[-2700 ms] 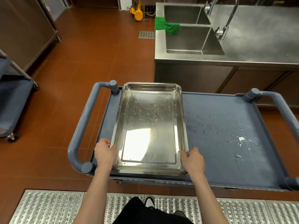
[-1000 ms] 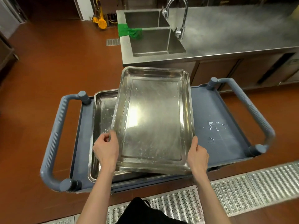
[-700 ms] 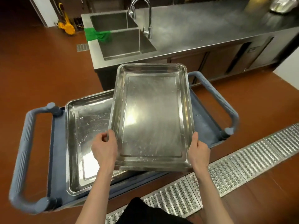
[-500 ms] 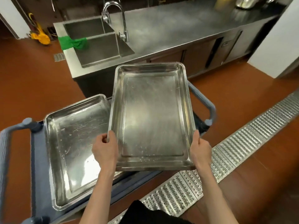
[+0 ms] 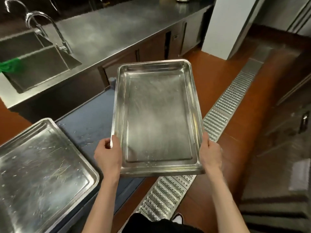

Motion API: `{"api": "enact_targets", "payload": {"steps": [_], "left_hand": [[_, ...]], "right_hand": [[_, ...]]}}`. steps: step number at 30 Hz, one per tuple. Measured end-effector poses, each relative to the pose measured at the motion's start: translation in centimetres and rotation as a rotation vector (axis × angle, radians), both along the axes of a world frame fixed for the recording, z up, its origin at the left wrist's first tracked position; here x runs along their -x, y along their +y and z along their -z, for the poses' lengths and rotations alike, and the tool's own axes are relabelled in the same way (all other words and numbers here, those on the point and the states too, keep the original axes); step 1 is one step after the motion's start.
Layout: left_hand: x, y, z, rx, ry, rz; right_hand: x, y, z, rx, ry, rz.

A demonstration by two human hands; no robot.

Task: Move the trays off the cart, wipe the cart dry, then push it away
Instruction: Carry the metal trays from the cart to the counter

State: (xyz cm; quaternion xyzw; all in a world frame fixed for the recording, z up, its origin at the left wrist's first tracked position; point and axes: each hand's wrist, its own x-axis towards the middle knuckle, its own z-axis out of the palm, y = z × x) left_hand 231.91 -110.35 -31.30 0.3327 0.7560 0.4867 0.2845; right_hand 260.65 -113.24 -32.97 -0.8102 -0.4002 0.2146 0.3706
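Stainless steel fills the middle of the view: an empty tray [image 5: 159, 115] is held level in the air, partly over the blue cart [image 5: 94, 125] and partly over the red floor [image 5: 223, 81] and its drain grating [image 5: 225, 108]. The left hand [image 5: 108, 156] grips its near left corner, thumb over the rim; the right hand [image 5: 210, 153] clasps the near right corner the same way. A second tray [image 5: 42, 174] lies flat on the cart at lower left. Water beads on the bare cart top between them. Behind stands a steel counter [image 5: 117, 31] with a sink [image 5: 37, 68] and a green cloth [image 5: 10, 64]. By my reckoning the first step is half done: one tray lifted, one waiting, with wiping and pushing yet to come.
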Motion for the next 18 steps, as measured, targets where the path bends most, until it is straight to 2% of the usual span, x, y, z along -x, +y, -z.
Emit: {"api": "enact_targets", "payload": {"steps": [9,18], "left_hand": [[-10.8,-0.1,-0.4,-0.019,-0.017,0.152],[-19.7,-0.3,-1.0,-0.031,-0.010,0.330]], "right_hand": [[-10.0,-4.8,-0.8,-0.014,-0.050,0.187],[-17.4,-9.8,-1.0,-0.020,-0.016,0.366]]}}
